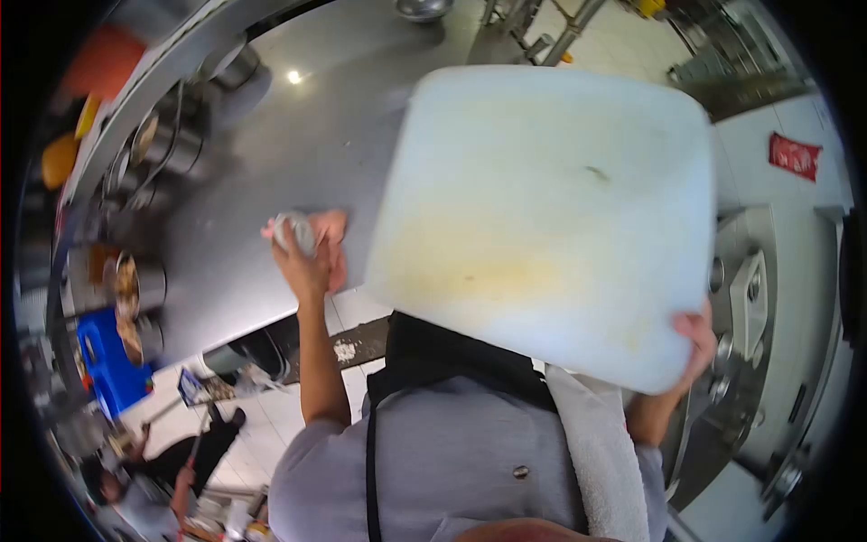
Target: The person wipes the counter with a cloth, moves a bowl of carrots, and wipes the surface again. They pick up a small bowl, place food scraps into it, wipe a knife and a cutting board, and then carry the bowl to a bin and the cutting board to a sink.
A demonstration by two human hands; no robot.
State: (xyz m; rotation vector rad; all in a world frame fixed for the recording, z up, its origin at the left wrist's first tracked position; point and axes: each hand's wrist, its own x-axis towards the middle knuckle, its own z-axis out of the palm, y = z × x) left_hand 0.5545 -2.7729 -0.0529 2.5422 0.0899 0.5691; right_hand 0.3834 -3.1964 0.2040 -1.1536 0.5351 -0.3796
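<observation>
My right hand point(694, 343) grips the lower right corner of a large white cutting board point(542, 190), fingers curled over its edge. The board is tilted up in front of me, with yellowish stains and a small dark scrap on its face. At the left, my left hand point(305, 262) is closed around a small, round greyish object point(296, 231), whose kind I cannot make out. A pink cloth point(333, 228) is bunched against the same hand, over the steel table point(271, 144).
Metal pots point(237, 63) and food containers point(135, 282) line the table's left side. A metal bowl point(423, 9) stands at the far end. A blue jug point(113, 361) is at lower left, near a person point(149, 497) holding a long handle. A sink area point(736, 388) lies right.
</observation>
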